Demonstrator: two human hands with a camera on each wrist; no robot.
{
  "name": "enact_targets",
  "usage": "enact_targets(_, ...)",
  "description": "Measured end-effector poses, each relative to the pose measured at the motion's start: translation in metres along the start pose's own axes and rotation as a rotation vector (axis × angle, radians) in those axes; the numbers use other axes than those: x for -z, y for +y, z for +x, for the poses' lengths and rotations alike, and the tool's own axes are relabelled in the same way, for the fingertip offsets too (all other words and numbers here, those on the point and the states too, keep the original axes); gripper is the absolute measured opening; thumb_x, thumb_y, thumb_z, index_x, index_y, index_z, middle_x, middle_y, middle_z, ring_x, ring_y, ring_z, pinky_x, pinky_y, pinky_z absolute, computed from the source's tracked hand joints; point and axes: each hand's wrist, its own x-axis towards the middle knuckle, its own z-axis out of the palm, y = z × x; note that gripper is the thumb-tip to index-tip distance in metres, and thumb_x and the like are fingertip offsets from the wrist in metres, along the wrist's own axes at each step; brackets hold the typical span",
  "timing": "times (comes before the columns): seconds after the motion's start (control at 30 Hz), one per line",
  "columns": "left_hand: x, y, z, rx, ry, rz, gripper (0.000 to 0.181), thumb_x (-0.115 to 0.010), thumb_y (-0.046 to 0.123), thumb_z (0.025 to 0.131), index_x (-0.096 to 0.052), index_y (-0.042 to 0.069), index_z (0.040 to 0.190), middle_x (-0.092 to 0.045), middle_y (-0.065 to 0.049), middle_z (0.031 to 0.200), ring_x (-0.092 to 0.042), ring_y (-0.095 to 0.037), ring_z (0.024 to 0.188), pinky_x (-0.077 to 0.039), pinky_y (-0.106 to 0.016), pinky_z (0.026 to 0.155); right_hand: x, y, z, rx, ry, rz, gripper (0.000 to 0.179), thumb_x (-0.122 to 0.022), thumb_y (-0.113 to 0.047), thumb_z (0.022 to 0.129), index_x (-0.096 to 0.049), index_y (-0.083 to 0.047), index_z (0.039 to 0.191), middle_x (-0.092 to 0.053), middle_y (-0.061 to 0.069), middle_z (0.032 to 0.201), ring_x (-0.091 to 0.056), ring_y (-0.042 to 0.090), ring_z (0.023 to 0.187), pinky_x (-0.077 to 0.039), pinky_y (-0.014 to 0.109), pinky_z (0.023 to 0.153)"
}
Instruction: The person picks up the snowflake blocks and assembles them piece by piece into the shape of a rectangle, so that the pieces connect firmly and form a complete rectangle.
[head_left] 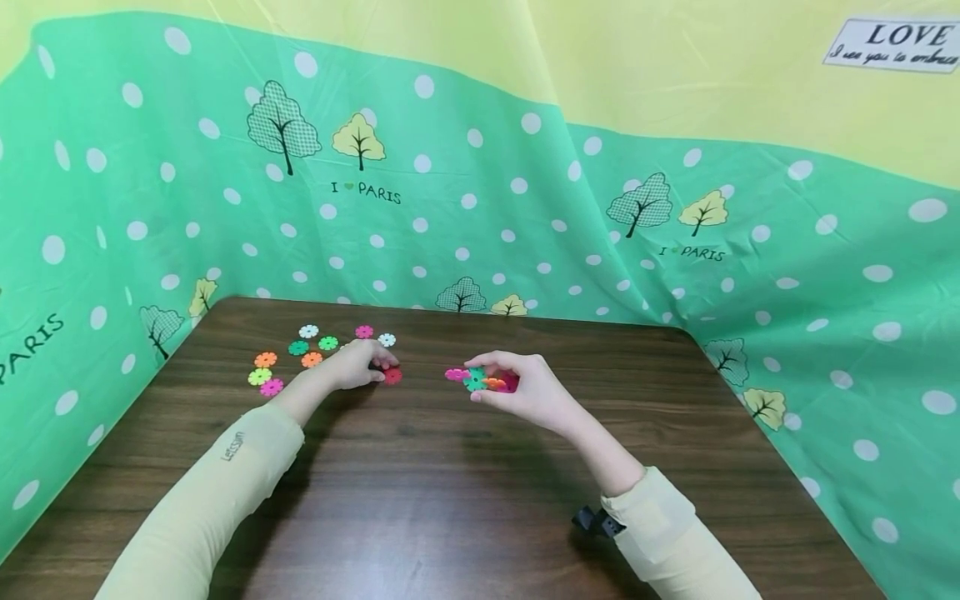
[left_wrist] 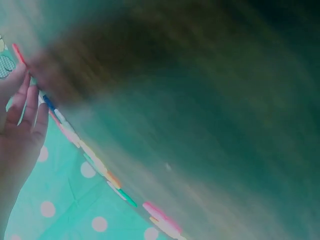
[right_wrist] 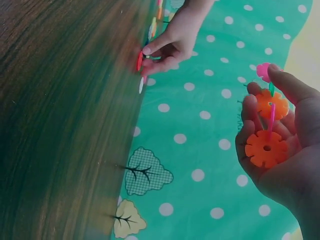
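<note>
My left hand (head_left: 358, 364) reaches over the table with thumb and fingertips pinching the edge of a red flower-shaped disc (head_left: 393, 376), which sits low at the tabletop. To its right, my right hand (head_left: 528, 390) holds a chain of interlocked flower discs (head_left: 475, 379) above the table, with pink, green and orange pieces. In the right wrist view, orange discs (right_wrist: 266, 149) lie along the palm and the thumb presses near a pink disc (right_wrist: 263, 71) at the chain's end. Part of the chain is hidden by the fingers.
Loose flower discs lie around my left hand: an orange one (head_left: 266, 359), a magenta one (head_left: 272, 387), a white one (head_left: 308, 332), a pink one (head_left: 363, 332) and several others. The brown wooden table (head_left: 420, 500) ends at a green dotted curtain (head_left: 495, 208).
</note>
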Motion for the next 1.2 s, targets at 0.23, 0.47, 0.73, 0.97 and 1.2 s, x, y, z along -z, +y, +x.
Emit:
enact_targets(0.23,0.0,0.002,-0.001,-0.019,-0.009,0.01,0.024,-0.074,0.015,0.082,-0.07,0.006,0.104,-0.065,-0.005,0.096,-0.059,-0.021,0.093,-0.048,-0.041,0.086,-0.003,0.017,0.001,0.038,0.002,-0.006,0.04,-0.08,-0.026,0.075,-0.065,-0.021,0.112,-0.066,-0.008,0.082,-0.057,0.01,0.065,-0.046,0.022,0.053)
enact_targets(0.47,-0.002,0.006,-0.001,0.025,-0.008,-0.04,0.02,-0.075,0.012,0.08,-0.062,0.01,0.095,-0.064,-0.002,0.089,-0.059,-0.019,0.087,-0.049,-0.04,0.082,-0.002,0.016,0.001,0.057,-0.003,-0.039,0.039,-0.08,-0.023,0.077,-0.059,-0.021,0.109,-0.066,-0.011,0.082,-0.057,0.009,0.067,-0.047,0.024,0.054)
enact_targets(0.73,0.002,0.014,-0.003,-0.002,0.031,-0.047,0.007,-0.069,0.006,0.084,-0.067,0.011,0.089,-0.064,0.002,0.076,-0.057,-0.011,0.072,-0.049,-0.032,0.07,-0.001,0.016,0.0,0.054,-0.022,-0.027,0.04,-0.077,-0.017,0.079,-0.05,-0.02,0.109,-0.068,-0.009,0.084,-0.051,0.009,0.056,-0.041,0.022,0.048)
enact_targets(0.97,0.008,0.026,-0.004,0.007,0.099,-0.081,0.01,-0.07,0.008,0.085,-0.068,0.012,0.094,-0.066,0.003,0.082,-0.062,-0.013,0.079,-0.053,-0.034,0.074,-0.001,0.017,0.001,0.065,-0.026,-0.047,0.039,-0.075,-0.02,0.081,-0.056,-0.025,0.115,-0.064,-0.009,0.075,-0.047,0.011,0.056,-0.039,0.022,0.048)
enact_targets(1.2,0.015,0.045,-0.008,0.035,0.15,-0.162,0.013,-0.072,0.012,0.084,-0.07,0.013,0.096,-0.069,0.004,0.081,-0.064,-0.01,0.077,-0.053,-0.032,0.072,-0.002,0.017,0.001,0.057,-0.014,-0.074,0.037,-0.077,-0.02,0.08,-0.06,-0.027,0.113,-0.059,-0.009,0.072,-0.048,0.013,0.059,-0.041,0.023,0.049)
